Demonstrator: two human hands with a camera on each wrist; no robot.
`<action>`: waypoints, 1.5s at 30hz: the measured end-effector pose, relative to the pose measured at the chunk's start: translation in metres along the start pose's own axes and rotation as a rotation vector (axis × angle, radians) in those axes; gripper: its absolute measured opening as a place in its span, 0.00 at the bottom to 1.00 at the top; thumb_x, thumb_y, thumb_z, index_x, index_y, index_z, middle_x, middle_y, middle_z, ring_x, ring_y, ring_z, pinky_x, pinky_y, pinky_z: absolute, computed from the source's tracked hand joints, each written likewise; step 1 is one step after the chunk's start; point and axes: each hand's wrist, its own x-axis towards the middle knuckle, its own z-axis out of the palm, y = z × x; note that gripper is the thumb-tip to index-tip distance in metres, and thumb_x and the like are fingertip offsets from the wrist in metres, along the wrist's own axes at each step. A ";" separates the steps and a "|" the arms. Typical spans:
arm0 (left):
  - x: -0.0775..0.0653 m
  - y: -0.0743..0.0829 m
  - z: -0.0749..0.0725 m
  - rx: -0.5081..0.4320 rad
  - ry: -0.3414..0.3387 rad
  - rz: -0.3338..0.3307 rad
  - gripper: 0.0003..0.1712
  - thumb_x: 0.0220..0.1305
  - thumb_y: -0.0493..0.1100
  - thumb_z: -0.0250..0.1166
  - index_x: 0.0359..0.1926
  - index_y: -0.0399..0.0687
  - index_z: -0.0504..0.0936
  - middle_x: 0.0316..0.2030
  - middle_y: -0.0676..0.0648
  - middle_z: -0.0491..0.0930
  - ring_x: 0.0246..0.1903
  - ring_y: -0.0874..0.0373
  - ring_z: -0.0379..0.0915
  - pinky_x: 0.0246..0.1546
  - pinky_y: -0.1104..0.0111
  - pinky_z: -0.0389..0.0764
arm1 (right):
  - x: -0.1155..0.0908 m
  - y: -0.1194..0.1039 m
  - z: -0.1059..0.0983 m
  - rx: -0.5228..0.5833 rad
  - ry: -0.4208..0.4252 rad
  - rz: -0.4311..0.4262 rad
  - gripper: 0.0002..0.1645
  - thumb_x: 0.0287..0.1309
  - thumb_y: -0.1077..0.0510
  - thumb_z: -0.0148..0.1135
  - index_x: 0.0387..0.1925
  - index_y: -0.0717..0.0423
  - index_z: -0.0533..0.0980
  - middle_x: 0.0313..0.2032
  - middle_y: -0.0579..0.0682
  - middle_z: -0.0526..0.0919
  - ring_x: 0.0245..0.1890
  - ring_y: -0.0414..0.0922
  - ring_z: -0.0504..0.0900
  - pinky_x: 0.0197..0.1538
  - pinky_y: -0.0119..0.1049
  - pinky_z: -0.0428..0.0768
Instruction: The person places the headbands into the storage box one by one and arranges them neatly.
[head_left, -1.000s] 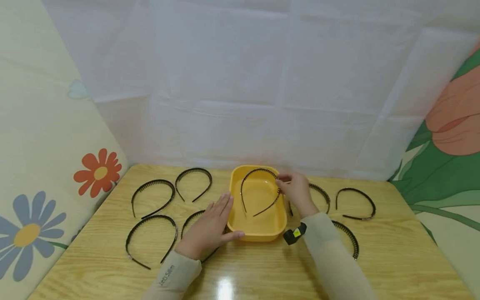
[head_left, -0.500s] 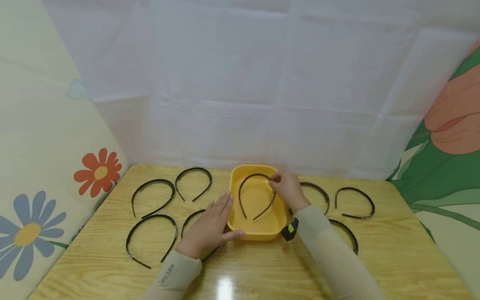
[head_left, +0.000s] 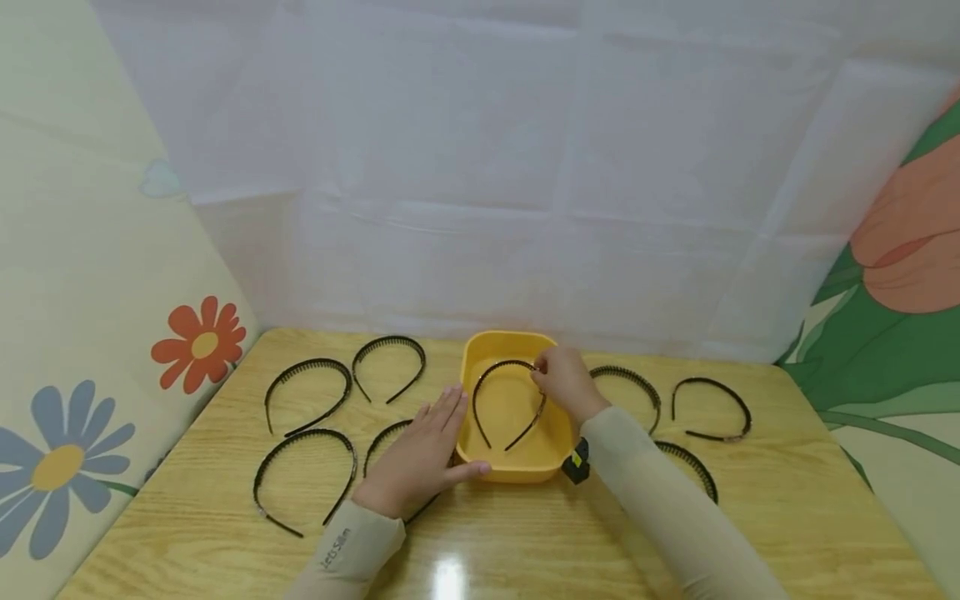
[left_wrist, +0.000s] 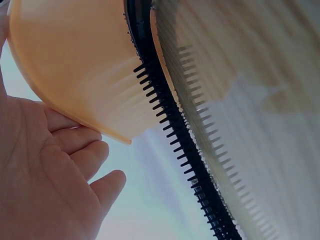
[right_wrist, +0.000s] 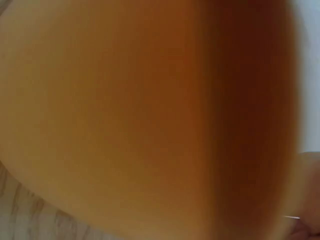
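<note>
My right hand reaches over the right rim of a yellow plastic basin and pinches a thin black headband by its right side. That headband is inside the basin, its two ends toward me; whether it touches the bottom I cannot tell. Straight fingers of my left hand rest against the basin's left side, thumb at the near corner. In the left wrist view, a black toothed headband lies on the table beside the basin wall. The right wrist view is mostly blurred basin wall.
More black headbands lie on the wood-grain table: several on the left, such as one at the front left, and others on the right, including the far right one. A white cloth hangs behind the table.
My right hand has moved left and slightly down with the headband, bringing it lower in the basin. My left hand has stayed at the basin's side.
</note>
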 end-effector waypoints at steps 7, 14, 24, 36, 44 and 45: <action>0.000 -0.001 0.000 -0.003 0.016 0.007 0.61 0.67 0.75 0.53 0.79 0.35 0.45 0.79 0.36 0.43 0.79 0.45 0.36 0.77 0.49 0.45 | -0.001 -0.004 0.002 -0.006 -0.041 0.008 0.12 0.66 0.67 0.63 0.48 0.69 0.83 0.47 0.63 0.86 0.49 0.58 0.84 0.51 0.51 0.85; 0.001 0.000 0.000 -0.004 0.014 0.005 0.61 0.67 0.75 0.53 0.79 0.34 0.45 0.79 0.36 0.42 0.79 0.44 0.36 0.78 0.49 0.44 | -0.007 0.000 0.001 0.099 -0.087 -0.003 0.18 0.68 0.64 0.61 0.56 0.67 0.79 0.54 0.62 0.83 0.54 0.58 0.82 0.54 0.49 0.85; -0.002 -0.001 0.001 0.000 0.011 -0.002 0.63 0.65 0.77 0.52 0.79 0.35 0.45 0.79 0.36 0.42 0.79 0.45 0.36 0.77 0.49 0.46 | -0.041 0.008 -0.016 0.100 0.063 -0.316 0.14 0.70 0.63 0.61 0.55 0.62 0.81 0.50 0.57 0.84 0.46 0.51 0.84 0.49 0.47 0.86; -0.002 0.001 0.000 -0.003 0.016 -0.003 0.61 0.66 0.75 0.55 0.79 0.34 0.46 0.79 0.36 0.42 0.79 0.44 0.37 0.77 0.48 0.46 | -0.093 0.057 -0.053 -0.004 0.194 -0.358 0.14 0.70 0.62 0.62 0.53 0.61 0.82 0.49 0.55 0.84 0.43 0.49 0.84 0.47 0.51 0.86; -0.001 0.002 -0.001 0.002 0.012 -0.002 0.62 0.66 0.75 0.55 0.79 0.34 0.46 0.79 0.36 0.43 0.79 0.44 0.37 0.77 0.48 0.46 | -0.117 0.096 -0.082 -0.060 0.162 -0.206 0.14 0.70 0.62 0.62 0.54 0.62 0.81 0.47 0.55 0.83 0.43 0.51 0.83 0.45 0.51 0.86; -0.001 0.002 -0.001 0.000 0.005 -0.002 0.62 0.66 0.76 0.54 0.79 0.34 0.46 0.79 0.36 0.42 0.79 0.44 0.36 0.77 0.49 0.45 | -0.119 0.100 -0.085 -0.060 0.153 -0.190 0.14 0.70 0.63 0.62 0.53 0.62 0.81 0.47 0.56 0.83 0.43 0.51 0.83 0.45 0.51 0.86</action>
